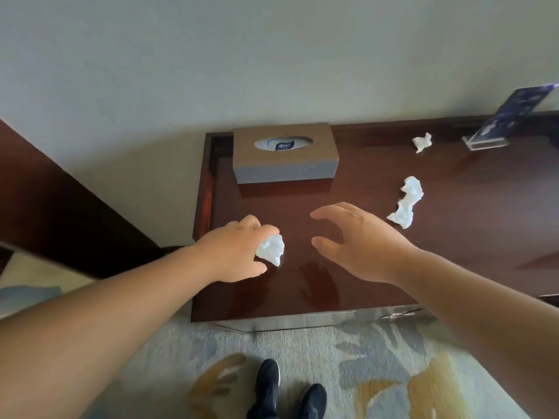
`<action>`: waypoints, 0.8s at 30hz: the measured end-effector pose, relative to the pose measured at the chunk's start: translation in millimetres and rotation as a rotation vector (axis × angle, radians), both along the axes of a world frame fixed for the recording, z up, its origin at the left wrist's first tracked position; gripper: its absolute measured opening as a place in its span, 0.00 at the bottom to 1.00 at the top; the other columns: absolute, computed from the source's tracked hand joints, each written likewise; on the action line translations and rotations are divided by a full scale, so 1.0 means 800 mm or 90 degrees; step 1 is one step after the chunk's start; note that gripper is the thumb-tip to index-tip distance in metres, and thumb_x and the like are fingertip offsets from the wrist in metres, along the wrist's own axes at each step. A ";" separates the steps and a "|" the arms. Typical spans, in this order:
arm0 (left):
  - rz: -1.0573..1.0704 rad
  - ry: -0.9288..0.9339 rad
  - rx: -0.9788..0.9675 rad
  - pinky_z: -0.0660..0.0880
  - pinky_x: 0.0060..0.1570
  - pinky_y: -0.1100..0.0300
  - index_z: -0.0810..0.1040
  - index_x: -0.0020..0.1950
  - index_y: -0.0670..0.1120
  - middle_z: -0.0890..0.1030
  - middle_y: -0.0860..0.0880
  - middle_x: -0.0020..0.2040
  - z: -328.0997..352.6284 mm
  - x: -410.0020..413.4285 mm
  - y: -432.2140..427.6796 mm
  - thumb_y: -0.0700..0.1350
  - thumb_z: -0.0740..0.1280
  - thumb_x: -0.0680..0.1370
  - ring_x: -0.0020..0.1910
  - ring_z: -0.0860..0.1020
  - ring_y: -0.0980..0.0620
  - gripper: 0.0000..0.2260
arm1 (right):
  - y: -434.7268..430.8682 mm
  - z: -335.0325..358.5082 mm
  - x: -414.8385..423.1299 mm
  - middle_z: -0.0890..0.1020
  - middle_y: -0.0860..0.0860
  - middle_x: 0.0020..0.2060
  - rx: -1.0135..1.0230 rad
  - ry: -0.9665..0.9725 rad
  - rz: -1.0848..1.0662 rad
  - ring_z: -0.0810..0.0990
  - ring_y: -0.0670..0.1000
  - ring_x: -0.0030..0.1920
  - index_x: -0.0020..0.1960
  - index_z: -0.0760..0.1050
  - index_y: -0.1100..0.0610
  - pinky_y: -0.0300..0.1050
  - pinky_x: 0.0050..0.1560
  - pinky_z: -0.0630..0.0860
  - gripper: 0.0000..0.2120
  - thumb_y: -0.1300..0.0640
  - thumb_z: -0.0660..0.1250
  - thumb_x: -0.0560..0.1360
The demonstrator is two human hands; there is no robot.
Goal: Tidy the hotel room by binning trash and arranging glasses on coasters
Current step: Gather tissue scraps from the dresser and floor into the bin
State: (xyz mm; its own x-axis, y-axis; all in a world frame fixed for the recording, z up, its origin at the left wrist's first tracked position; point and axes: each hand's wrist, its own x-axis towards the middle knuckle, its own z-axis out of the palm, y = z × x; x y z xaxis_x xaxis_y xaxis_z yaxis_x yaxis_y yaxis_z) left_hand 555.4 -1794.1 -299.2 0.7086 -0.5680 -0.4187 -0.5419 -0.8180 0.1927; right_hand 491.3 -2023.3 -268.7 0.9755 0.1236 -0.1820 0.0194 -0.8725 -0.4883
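On the dark red wooden desk (453, 237), my left hand (236, 252) grips a crumpled white tissue (272, 249) near the desk's left front. My right hand (357, 240) hovers over the middle of the desk, fingers spread and empty. A longer crumpled tissue (406, 205) lies to the right of that hand. A small tissue wad (421, 142) sits farther back near the wall. No glasses, coasters or bin are in view.
A brown tissue box (284, 164) stands at the desk's back left against the wall. A clear acrylic stand with a dark blue card (496, 128) is at the back right. Patterned carpet (378, 373) and my black shoes (287, 391) lie below the desk's front edge.
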 end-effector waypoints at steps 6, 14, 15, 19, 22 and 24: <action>0.015 0.039 0.060 0.74 0.52 0.50 0.50 0.73 0.67 0.54 0.51 0.72 -0.045 0.011 -0.001 0.47 0.68 0.72 0.61 0.67 0.44 0.38 | 0.000 -0.029 0.010 0.70 0.40 0.66 -0.009 0.039 0.009 0.73 0.45 0.61 0.69 0.66 0.42 0.40 0.56 0.68 0.23 0.39 0.60 0.75; -0.002 -0.043 -0.007 0.73 0.39 0.54 0.62 0.69 0.60 0.62 0.49 0.64 -0.098 0.015 0.003 0.33 0.60 0.71 0.53 0.66 0.47 0.31 | -0.004 -0.051 0.014 0.70 0.38 0.66 -0.009 0.071 -0.015 0.74 0.41 0.50 0.67 0.67 0.41 0.39 0.50 0.68 0.22 0.39 0.61 0.75; -0.001 -0.055 -0.023 0.71 0.37 0.55 0.65 0.67 0.56 0.63 0.48 0.62 -0.101 0.016 0.004 0.33 0.60 0.72 0.51 0.67 0.48 0.28 | -0.004 -0.053 0.015 0.70 0.38 0.65 -0.011 0.074 -0.017 0.73 0.41 0.48 0.67 0.67 0.41 0.38 0.50 0.67 0.21 0.39 0.61 0.75; -0.030 -0.077 -0.016 0.58 0.29 0.60 0.69 0.50 0.46 0.66 0.51 0.47 -0.100 0.027 0.001 0.33 0.62 0.74 0.36 0.66 0.53 0.10 | -0.005 -0.056 0.020 0.70 0.38 0.65 -0.012 0.080 -0.026 0.71 0.39 0.46 0.67 0.67 0.41 0.37 0.48 0.66 0.21 0.40 0.61 0.75; -0.017 -0.058 -0.029 0.59 0.28 0.59 0.62 0.37 0.48 0.67 0.51 0.41 -0.088 0.038 -0.006 0.37 0.59 0.76 0.31 0.67 0.52 0.11 | -0.005 -0.050 0.025 0.70 0.38 0.65 -0.011 0.079 -0.032 0.72 0.41 0.50 0.67 0.67 0.41 0.38 0.50 0.66 0.21 0.40 0.61 0.75; -0.024 -0.061 -0.068 0.64 0.30 0.57 0.65 0.37 0.47 0.70 0.51 0.39 -0.075 0.047 -0.011 0.40 0.56 0.76 0.33 0.70 0.50 0.08 | -0.007 -0.042 0.029 0.70 0.38 0.66 -0.014 0.076 -0.040 0.74 0.42 0.54 0.67 0.67 0.41 0.38 0.51 0.67 0.22 0.40 0.61 0.75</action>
State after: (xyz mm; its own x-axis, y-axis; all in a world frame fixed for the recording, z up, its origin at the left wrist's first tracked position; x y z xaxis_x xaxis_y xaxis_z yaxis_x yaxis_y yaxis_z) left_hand 593.2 -1803.1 -359.4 0.7194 -0.6332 -0.2854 -0.5926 -0.7739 0.2233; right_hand 514.4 -2029.0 -302.6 0.9524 0.0571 -0.2995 -0.0934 -0.8804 -0.4649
